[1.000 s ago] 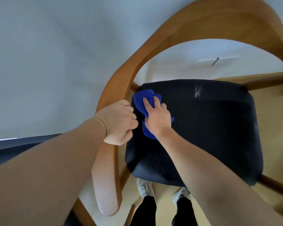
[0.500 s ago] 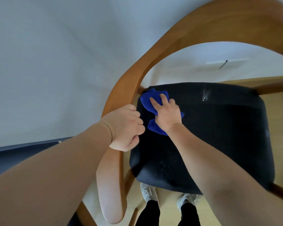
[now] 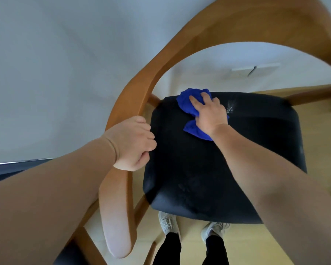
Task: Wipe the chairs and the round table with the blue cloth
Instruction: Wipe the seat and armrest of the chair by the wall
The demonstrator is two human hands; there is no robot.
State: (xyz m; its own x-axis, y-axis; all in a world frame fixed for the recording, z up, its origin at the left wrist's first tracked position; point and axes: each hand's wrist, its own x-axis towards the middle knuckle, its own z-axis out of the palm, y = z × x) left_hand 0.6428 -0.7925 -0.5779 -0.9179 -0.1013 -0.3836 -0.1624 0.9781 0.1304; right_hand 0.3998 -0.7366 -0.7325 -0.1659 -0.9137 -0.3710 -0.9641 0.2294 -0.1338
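Head view shows the right hand point(image 3: 210, 115) spread flat, palm down, pressing the blue cloth point(image 3: 189, 106) onto the far left part of the black seat point(image 3: 218, 169); the cloth is bunched, with one lobe poking out past the fingers toward the seat's back edge and another by the wrist. The left hand point(image 3: 132, 144) is clenched around the curved wooden armrest point(image 3: 134, 100) of the chair, steadying it.

By my reckoning the job is at an early or middle stage: 1 chair seat is being wiped, and only its back corner has the cloth on it now. A small pale smear or glint point(image 3: 230, 107) sits just beside the right hand on the seat, though at this angle I cannot tell whether it is dirt, moisture or reflected light. The rest of the seat, the wooden frame, any other chairs and the round table all appear to be left; no table shows from here.

The seat looks like smooth dark upholstery with a slight sheen, so the cloth should slide easily. Around it are a pale wood floor point(image 3: 189, 243), plain white walls point(image 3: 55, 64), and the person's 2 grey shoes point(image 3: 168, 222) standing at the chair's front edge.
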